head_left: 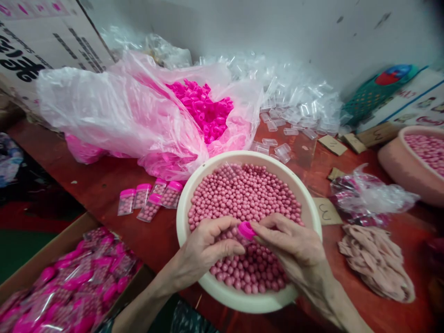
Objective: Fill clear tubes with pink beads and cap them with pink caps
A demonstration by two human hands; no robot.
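Over a cream basin [182,210] full of pink beads [243,194], my left hand [211,245] pinches a small clear container with beads inside, mostly hidden by the fingers. In my right hand [291,238], the thumb and fingertips grip a bright pink cap [246,230] at the container's mouth. Whether the cap is fully seated I cannot tell. One clear empty container [231,170] lies on the beads near the basin's far rim. Left of the basin, several filled containers with pink caps [149,210] lie on the red table [152,245].
Behind the basin a plastic bag [125,111] spills open around loose pink caps [204,108]. Clear empty containers [298,101] are heaped by the wall. A carton [140,284] of filled containers stands at lower left. To the right are a crumpled cloth [376,261] and another basin [393,157].
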